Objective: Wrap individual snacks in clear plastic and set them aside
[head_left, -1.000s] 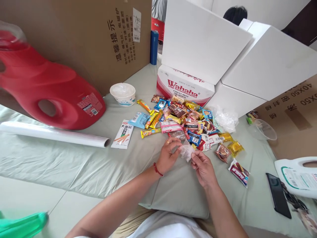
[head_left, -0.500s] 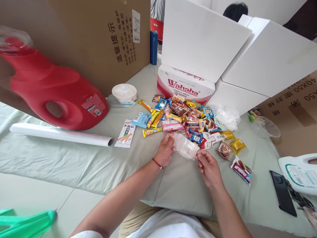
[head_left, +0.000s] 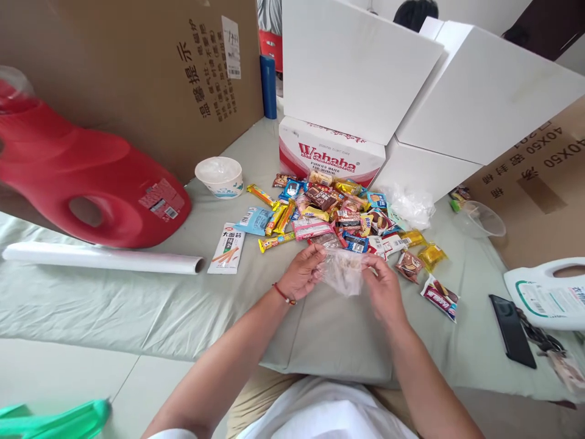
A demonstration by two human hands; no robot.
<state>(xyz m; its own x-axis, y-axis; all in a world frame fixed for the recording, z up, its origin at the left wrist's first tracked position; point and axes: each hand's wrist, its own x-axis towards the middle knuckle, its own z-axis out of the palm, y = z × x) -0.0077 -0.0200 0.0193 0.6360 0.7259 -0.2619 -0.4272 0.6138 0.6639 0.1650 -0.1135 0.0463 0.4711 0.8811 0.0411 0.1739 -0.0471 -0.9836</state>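
My left hand and my right hand both pinch a small clear plastic bag, held spread between them just above the pale green sheet. A red string bracelet sits on my left wrist. Right behind the bag lies a heap of wrapped snacks in many colours. A long white snack packet lies to the left of the heap.
A big red jug and a white roll lie at left. A paper bowl, a Wahaha box, white boxes and cardboard stand behind. At right: clear bowl, phone, white jug.
The crumpled bag has been pulled open and spread wider between my hands. My right hand rose from below the bag to its right edge.
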